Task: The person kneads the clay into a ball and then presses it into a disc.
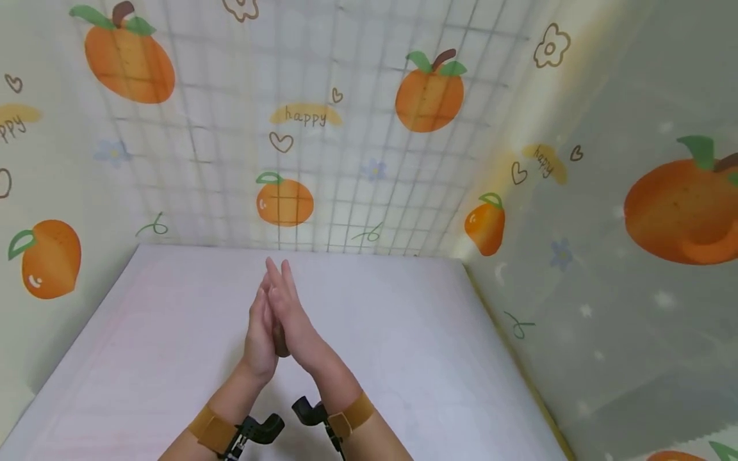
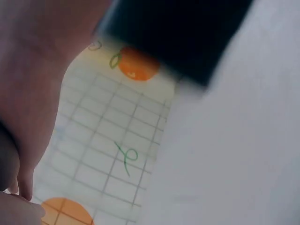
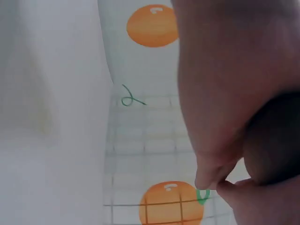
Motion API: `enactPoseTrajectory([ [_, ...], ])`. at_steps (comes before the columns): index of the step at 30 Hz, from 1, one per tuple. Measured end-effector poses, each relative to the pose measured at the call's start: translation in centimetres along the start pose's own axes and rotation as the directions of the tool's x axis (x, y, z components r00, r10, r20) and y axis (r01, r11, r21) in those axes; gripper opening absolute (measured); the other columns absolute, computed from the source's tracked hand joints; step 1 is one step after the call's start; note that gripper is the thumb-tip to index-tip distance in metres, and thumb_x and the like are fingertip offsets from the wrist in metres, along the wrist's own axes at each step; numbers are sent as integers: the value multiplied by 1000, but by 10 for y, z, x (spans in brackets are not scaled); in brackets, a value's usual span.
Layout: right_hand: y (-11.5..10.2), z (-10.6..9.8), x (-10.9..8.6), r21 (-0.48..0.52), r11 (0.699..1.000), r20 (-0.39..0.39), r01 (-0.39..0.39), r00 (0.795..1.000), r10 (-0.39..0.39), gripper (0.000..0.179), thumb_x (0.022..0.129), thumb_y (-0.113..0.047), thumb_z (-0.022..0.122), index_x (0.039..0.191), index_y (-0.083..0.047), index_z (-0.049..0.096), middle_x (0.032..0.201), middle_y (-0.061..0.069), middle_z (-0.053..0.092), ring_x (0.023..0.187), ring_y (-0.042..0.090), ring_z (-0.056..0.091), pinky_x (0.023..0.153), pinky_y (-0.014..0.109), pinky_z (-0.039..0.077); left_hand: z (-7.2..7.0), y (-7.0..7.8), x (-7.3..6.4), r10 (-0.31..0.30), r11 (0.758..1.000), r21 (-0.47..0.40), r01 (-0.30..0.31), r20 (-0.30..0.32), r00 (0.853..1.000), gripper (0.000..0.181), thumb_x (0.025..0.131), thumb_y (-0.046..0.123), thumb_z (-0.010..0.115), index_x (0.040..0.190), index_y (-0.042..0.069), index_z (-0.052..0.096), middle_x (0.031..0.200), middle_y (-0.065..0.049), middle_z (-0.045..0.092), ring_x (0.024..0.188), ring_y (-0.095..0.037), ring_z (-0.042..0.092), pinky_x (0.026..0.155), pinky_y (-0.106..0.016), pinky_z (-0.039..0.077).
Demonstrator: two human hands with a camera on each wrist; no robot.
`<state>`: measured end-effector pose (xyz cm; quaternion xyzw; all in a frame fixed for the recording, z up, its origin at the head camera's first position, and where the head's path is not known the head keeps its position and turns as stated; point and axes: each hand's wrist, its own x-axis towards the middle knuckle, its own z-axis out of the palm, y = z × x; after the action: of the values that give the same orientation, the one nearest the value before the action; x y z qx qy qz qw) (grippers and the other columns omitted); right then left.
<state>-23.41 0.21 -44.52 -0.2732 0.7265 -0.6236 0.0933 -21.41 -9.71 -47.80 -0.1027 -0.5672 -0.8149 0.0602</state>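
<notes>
In the head view my left hand [image 1: 261,339] and right hand [image 1: 296,323] are brought palm to palm over the white tabletop, fingers straight and pointing away from me. Between the heels of the palms sits a dark brown, smooth, rounded lump [image 1: 280,342], mostly covered by the hands. Both wrist views show more of it: a rounded dark side of the lump [image 2: 7,161] at the left edge of the left wrist view, and a larger bulge at the right of the right wrist view. What it is made of, I cannot tell.
The white tabletop [image 1: 403,346] runs back to a wire grid [image 1: 346,211] behind a sheet printed with oranges. A similar printed sheet [image 1: 576,256] closes the right side. Straps on both wrists carry black cameras [image 1: 262,429] that face each other closely.
</notes>
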Motion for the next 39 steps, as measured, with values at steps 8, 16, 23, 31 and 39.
enactPoseTrajectory([
  [8, 9, -17, 10, 9, 996, -91, -87, 992, 88, 57, 105, -77, 22, 160, -69, 16, 174, -31, -12, 167, 15, -9, 127, 77, 0, 8, 13, -10, 31, 999, 31, -33, 58, 998, 75, 112, 61, 10, 174, 22, -2, 181, 13, 5, 169, -11, 4, 137, -43, 2],
  [16, 13, 5, -6, 125, 991, 0, -56, 998, 57, 60, 106, -74, 21, 165, -61, 15, 175, -30, -7, 166, 10, -10, 129, 73, -2, -5, 19, 0, 48, 998, 51, -48, 0, 999, 74, 111, 62, 15, 175, 24, 4, 182, 15, 6, 168, -8, 2, 137, -48, -2],
  [23, -10, -2, -9, 60, 998, -18, 24, 1000, -23, 65, 104, -79, 18, 166, -60, 13, 176, -28, -11, 167, 13, -10, 128, 74, -3, -3, 2, -1, 25, 1000, -13, -25, 55, 998, 63, 113, 59, 11, 173, 37, 14, 180, 16, 16, 160, -8, 32, 129, -42, 25],
  [31, 3, -10, 4, 15, 999, -46, -47, 998, 47, 64, 104, -78, 23, 165, -62, 14, 174, -32, -12, 166, 11, -10, 129, 74, 0, 7, 14, -11, 49, 999, 20, -50, 43, 998, 67, 113, 57, 10, 174, 30, -1, 181, 14, 7, 167, -16, 13, 135, -51, 11],
  [39, 11, 4, -3, 86, 995, 33, -57, 998, 54, 67, 106, -74, 25, 168, -55, 11, 173, -36, -6, 166, 7, -11, 128, 76, -1, -8, 22, 2, 78, 997, 30, -78, -23, 997, 69, 112, 58, 17, 174, 30, 6, 181, 11, 9, 168, -10, 6, 137, -49, 2],
])
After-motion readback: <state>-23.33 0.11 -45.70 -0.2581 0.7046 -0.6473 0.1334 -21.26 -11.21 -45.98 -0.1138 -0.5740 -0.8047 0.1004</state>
